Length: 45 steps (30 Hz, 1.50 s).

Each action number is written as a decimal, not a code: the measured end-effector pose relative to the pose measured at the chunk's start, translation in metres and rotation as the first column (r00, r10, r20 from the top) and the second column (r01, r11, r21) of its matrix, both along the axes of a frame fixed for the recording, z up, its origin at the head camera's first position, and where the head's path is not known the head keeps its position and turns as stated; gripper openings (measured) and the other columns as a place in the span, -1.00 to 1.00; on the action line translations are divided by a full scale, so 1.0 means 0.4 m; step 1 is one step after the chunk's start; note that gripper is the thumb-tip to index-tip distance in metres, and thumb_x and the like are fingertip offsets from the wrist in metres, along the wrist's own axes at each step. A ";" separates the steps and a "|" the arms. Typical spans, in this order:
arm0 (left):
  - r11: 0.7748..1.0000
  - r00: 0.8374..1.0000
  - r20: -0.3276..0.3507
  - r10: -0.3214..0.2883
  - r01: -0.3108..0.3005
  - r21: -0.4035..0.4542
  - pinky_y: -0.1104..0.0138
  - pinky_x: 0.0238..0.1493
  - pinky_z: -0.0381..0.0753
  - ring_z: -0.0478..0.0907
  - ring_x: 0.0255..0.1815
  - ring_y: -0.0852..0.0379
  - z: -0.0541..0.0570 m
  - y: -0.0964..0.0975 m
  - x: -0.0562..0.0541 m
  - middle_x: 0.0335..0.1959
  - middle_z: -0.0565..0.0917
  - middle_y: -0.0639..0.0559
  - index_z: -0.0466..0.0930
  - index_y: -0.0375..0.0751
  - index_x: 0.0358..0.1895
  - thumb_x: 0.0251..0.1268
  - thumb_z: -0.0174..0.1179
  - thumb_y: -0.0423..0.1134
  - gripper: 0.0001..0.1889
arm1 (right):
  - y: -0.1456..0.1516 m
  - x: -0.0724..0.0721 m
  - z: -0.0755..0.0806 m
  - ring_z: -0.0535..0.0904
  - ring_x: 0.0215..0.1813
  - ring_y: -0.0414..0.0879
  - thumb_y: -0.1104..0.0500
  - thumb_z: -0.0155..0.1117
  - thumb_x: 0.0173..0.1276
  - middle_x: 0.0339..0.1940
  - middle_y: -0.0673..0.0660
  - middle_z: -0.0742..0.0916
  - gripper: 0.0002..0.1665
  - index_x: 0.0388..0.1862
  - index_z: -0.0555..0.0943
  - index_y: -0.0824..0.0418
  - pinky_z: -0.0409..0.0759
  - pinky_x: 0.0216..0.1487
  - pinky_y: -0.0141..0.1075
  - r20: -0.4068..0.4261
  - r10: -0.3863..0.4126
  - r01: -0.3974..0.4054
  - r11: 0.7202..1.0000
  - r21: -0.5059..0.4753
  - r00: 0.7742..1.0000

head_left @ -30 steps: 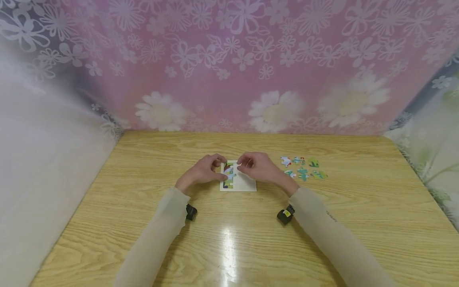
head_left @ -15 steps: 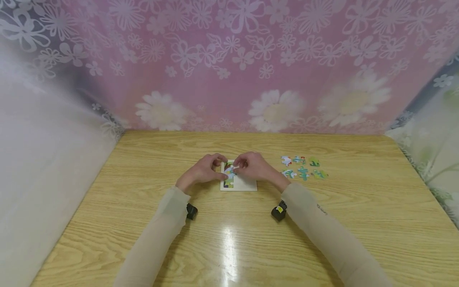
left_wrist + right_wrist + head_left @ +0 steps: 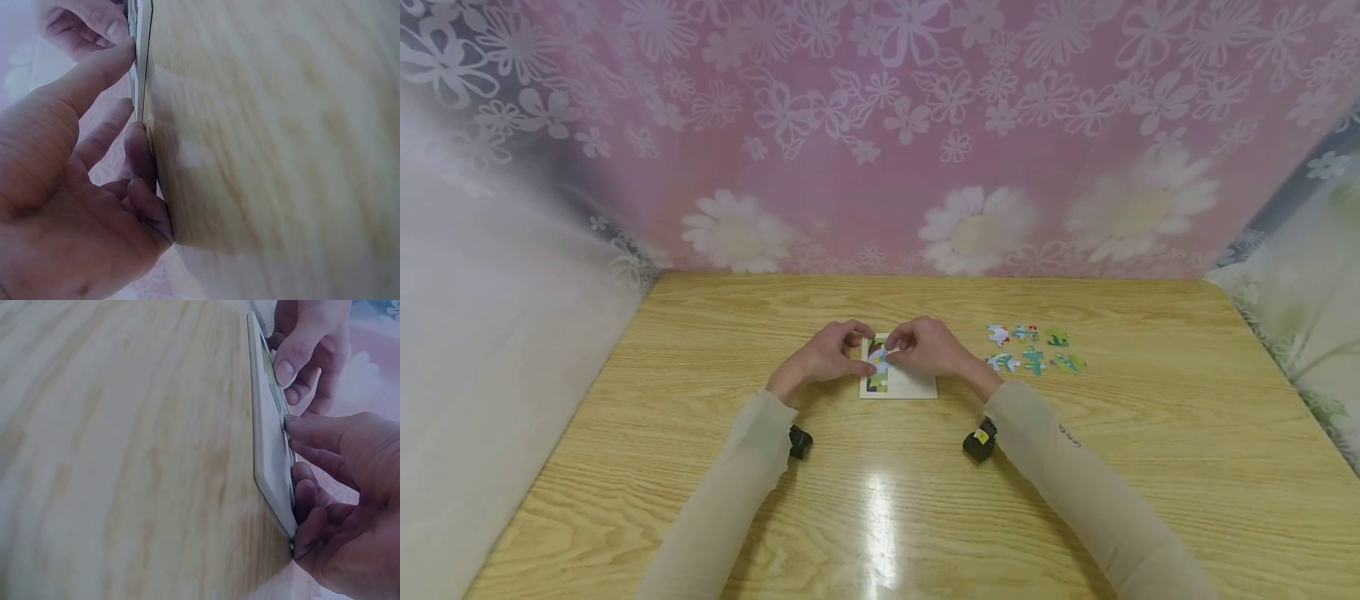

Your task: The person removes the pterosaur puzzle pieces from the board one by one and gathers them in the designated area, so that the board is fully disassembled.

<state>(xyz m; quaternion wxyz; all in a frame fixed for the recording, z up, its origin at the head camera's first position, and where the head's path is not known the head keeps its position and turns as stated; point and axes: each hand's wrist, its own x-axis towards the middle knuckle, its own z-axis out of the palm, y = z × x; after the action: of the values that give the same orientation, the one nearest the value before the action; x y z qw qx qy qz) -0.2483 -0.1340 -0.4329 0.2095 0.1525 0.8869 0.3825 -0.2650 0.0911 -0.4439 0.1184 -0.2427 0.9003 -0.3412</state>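
Note:
A white puzzle tray lies flat on the table, its left strip filled with colourful jigsaw pieces. My left hand holds the tray at its left side, thumb over the fitted pieces and index finger at the far left corner. Over the middle of the tray, my right hand pinches a small puzzle piece between thumb and index finger, mostly hidden by the fingertips, right at the edge of the filled strip. In the right wrist view, its other fingers curl beside the tray's rim.
Several loose jigsaw pieces lie in two rows on the wooden table, right of the tray. A pink floral curtain hangs behind the table's far edge. Black wrist cameras hang under both sleeves.
My right hand has moved slightly left over the tray, bringing its fingertips to the edge of the filled strip. My left hand and the loose pieces have stayed in place.

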 end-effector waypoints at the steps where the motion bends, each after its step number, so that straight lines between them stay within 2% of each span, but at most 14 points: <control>1: 1.000 1.000 0.002 0.002 -0.002 0.000 0.18 -0.03 0.35 0.32 -0.22 0.07 0.000 0.000 0.000 0.21 0.45 -0.19 0.43 -0.11 0.41 0.33 0.40 -0.14 -0.39 | 0.000 0.000 0.000 0.58 -0.24 -0.10 0.11 0.45 0.36 -0.26 0.08 0.75 -0.80 -0.09 0.78 0.14 0.51 -0.16 -0.26 0.003 -0.001 0.001 1.000 -0.001 1.000; 17: 1.000 1.000 0.011 0.018 -0.018 0.007 0.20 -0.06 0.34 0.31 -0.22 0.08 -0.006 -0.001 -0.004 0.12 0.44 -0.14 0.43 -0.12 0.40 0.30 0.43 -0.14 -0.37 | -0.003 0.003 0.010 0.54 -0.29 -0.10 0.11 0.45 0.35 -0.32 0.08 0.72 -0.78 -0.08 0.75 0.17 0.47 -0.20 -0.27 0.010 -0.016 0.016 1.000 -0.006 1.000; 24: 1.000 1.000 0.013 0.018 -0.018 0.005 0.21 -0.08 0.35 0.32 -0.23 0.08 -0.004 -0.002 -0.002 0.12 0.46 -0.13 0.43 -0.12 0.40 0.31 0.42 -0.14 -0.37 | -0.004 0.002 0.011 0.59 -0.30 -0.09 0.07 0.42 0.38 -0.29 0.10 0.74 -0.63 0.12 0.70 0.14 0.50 -0.22 -0.27 0.064 -0.054 0.055 0.998 -0.012 0.996; 31: 1.000 0.999 0.020 0.028 -0.028 -0.004 0.20 -0.06 0.35 0.32 -0.22 0.08 -0.005 0.001 -0.002 0.13 0.46 -0.11 0.42 -0.10 0.42 0.30 0.42 -0.14 -0.36 | -0.002 0.002 0.010 0.58 -0.29 -0.08 0.04 0.37 0.41 -0.28 0.09 0.73 -0.69 0.07 0.71 0.09 0.47 -0.26 -0.27 0.094 -0.075 0.078 0.996 -0.039 0.993; 39: 0.999 0.998 0.035 0.052 -0.053 0.002 0.21 -0.08 0.35 0.33 -0.23 0.08 -0.001 0.006 -0.004 0.10 0.47 -0.09 0.43 -0.09 0.40 0.26 0.46 -0.15 -0.35 | -0.004 0.005 0.009 0.63 -0.18 -0.04 0.14 0.22 0.47 -0.18 0.10 0.75 -0.82 -0.01 0.67 0.04 0.48 -0.14 -0.19 0.113 -0.109 0.121 0.988 -0.101 0.988; 45: 0.997 0.996 0.044 0.072 -0.073 0.015 0.23 -0.10 0.38 0.34 -0.24 0.09 0.003 0.009 -0.004 0.10 0.48 -0.10 0.47 -0.11 0.35 0.23 0.48 -0.20 -0.38 | -0.006 0.006 0.006 0.69 -0.03 0.01 0.13 0.23 0.48 -0.06 0.14 0.78 -0.88 -0.06 0.65 0.07 0.53 0.05 -0.09 0.151 -0.125 0.149 0.977 -0.155 0.981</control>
<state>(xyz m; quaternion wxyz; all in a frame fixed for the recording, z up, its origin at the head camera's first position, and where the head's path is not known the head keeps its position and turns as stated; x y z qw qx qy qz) -0.2498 -0.1303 -0.4319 0.2132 0.1138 0.8839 0.4004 -0.2625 0.0887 -0.4415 0.1373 -0.1643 0.8730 -0.4382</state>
